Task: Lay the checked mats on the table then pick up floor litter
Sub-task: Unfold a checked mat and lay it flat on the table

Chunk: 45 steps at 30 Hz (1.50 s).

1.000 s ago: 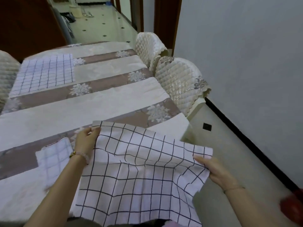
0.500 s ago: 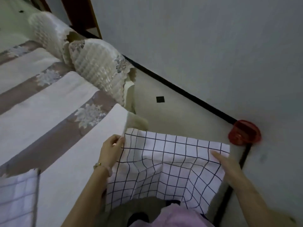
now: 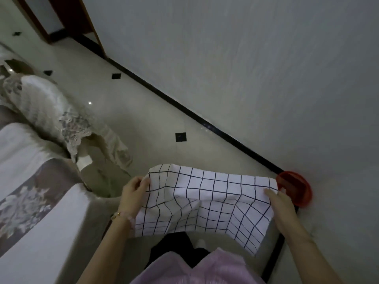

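Observation:
A white mat with dark checks (image 3: 205, 199) hangs stretched between my two hands over the floor, to the right of the table corner. My left hand (image 3: 133, 193) pinches its left edge, fingers curled round the cloth. My right hand (image 3: 281, 203) holds its right edge, thumb on top. The mat sags and creases in the middle. The table (image 3: 41, 232), under a white and brown flowered cloth, fills the lower left.
A chair with a quilted lace-trimmed cover (image 3: 55, 117) stands at the table's right side. A red round object (image 3: 295, 189) sits in the wall corner behind my right hand. A grey wall with black skirting runs diagonally. Pale floor tiles with black diamonds lie between.
The view has swung right, away from the table top. The mat, held in both hands, has moved off the table and now hangs over the floor near the wall corner.

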Each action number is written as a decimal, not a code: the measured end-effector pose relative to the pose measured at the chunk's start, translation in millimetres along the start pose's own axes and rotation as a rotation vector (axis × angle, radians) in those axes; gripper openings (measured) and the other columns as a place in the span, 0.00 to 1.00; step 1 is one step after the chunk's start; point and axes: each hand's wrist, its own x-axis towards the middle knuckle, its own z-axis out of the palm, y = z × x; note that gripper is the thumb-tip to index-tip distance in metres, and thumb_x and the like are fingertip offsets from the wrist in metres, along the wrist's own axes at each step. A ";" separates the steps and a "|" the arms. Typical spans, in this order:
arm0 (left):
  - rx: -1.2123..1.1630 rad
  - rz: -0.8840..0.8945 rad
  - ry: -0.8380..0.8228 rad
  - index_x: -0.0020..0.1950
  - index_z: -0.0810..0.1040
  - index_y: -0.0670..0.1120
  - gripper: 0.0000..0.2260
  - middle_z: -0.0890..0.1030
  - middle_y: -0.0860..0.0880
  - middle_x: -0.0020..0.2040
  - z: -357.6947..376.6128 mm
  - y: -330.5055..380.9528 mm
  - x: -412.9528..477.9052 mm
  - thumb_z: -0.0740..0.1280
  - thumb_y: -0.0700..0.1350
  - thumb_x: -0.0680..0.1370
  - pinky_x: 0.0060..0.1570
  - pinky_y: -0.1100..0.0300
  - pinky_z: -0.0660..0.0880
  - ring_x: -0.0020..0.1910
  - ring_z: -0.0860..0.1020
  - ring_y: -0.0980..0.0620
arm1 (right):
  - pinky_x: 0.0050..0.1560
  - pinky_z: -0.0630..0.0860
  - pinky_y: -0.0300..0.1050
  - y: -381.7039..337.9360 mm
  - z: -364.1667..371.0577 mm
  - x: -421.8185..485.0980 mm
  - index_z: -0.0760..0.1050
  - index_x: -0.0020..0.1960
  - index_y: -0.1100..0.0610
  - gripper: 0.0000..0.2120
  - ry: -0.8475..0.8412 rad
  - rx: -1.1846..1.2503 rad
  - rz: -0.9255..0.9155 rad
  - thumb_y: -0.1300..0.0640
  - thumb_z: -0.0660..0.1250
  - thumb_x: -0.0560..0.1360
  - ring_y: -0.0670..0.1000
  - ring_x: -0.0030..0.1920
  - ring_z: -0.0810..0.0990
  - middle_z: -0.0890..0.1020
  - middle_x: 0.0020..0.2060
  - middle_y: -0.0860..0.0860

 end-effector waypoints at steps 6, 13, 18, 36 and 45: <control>-0.086 -0.006 0.084 0.46 0.76 0.34 0.13 0.74 0.43 0.40 16.4 37.2 88.2 0.63 0.45 0.77 0.43 0.54 0.68 0.40 0.70 0.49 | 0.57 0.75 0.56 -79.4 48.6 78.2 0.75 0.59 0.59 0.12 -0.115 -0.040 -0.084 0.59 0.64 0.77 0.57 0.50 0.79 0.81 0.49 0.56; -0.192 -0.174 0.185 0.45 0.76 0.36 0.16 0.75 0.42 0.40 18.8 70.8 212.1 0.64 0.50 0.75 0.42 0.50 0.71 0.41 0.72 0.47 | 0.61 0.74 0.61 -172.8 147.2 182.0 0.74 0.61 0.58 0.15 -0.196 -0.123 -0.071 0.58 0.66 0.75 0.61 0.55 0.79 0.80 0.55 0.59; -0.183 -0.105 0.290 0.41 0.74 0.38 0.11 0.71 0.44 0.37 -8.3 140.8 303.0 0.62 0.45 0.78 0.36 0.58 0.66 0.38 0.68 0.49 | 0.56 0.77 0.61 -281.2 245.6 240.8 0.78 0.56 0.56 0.11 -0.327 -0.173 -0.206 0.56 0.66 0.75 0.59 0.50 0.82 0.83 0.50 0.56; -0.370 -0.236 0.919 0.44 0.77 0.39 0.11 0.77 0.39 0.40 -184.0 214.4 509.7 0.62 0.46 0.78 0.40 0.53 0.70 0.39 0.73 0.45 | 0.36 0.74 0.41 -523.9 705.7 330.4 0.76 0.56 0.62 0.09 -0.880 -0.464 -0.438 0.63 0.64 0.76 0.48 0.39 0.77 0.79 0.46 0.58; -0.437 -0.027 1.476 0.39 0.74 0.44 0.10 0.75 0.45 0.38 -313.1 280.5 483.4 0.63 0.47 0.78 0.38 0.54 0.69 0.38 0.72 0.48 | 0.55 0.75 0.53 -606.6 965.6 199.5 0.78 0.52 0.60 0.08 -1.328 -0.571 -0.738 0.58 0.65 0.76 0.58 0.49 0.80 0.82 0.46 0.56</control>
